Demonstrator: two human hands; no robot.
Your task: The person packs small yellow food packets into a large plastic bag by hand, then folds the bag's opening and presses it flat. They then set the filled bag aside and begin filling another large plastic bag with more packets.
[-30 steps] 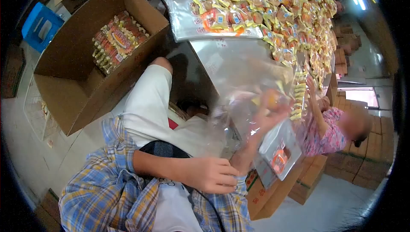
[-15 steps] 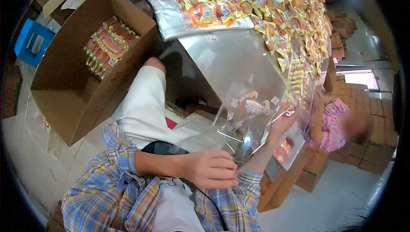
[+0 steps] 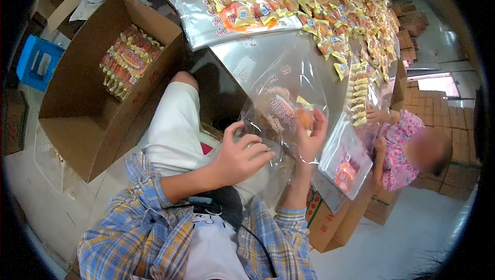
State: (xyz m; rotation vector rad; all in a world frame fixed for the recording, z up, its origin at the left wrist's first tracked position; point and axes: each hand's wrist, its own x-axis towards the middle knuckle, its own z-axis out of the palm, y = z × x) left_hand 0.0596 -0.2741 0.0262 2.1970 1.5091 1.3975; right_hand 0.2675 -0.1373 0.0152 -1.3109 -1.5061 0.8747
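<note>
Fig. View as I monitor it remotely, L to R. Far L of the grip: blue bin [image 3: 40, 63], then an open carton [image 3: 67, 128] w/ a packed bundle [image 3: 129, 59] inside, leaning on the back wall. Up & L of the grip: flat film stack [image 3: 198, 20], w/ a few wrapped pcs lying on it. Nearer: my L hand [image 3: 242, 157], fingers spread & part-curled at the near edge of a clear printed bag [image 3: 278, 106]; can't tell if any film is pinched. My R hand [image 3: 311, 143] grasps one wrapped pc [image 3: 304, 119] betw. thumb & fingers; film lies about it, so the hand seems to be inside the bag, approx. Just R of & below the grip: bag stack [image 3: 346, 169]. Above & R: the heap [image 3: 356, 9], then a row of pcs [image 3: 359, 94], w/ a co-worker's hand [image 3: 380, 116] beside it.

Risks, as I judge: thin, slack film could fold over the R fingers & snag the pc's crimped end; a hard tug by the L hand, if it has an edge, could split the bag; a loose pinch could drop the pc, esp. w/ slick wrap; a low R wrist could brush the bag stack & skew it.
</note>
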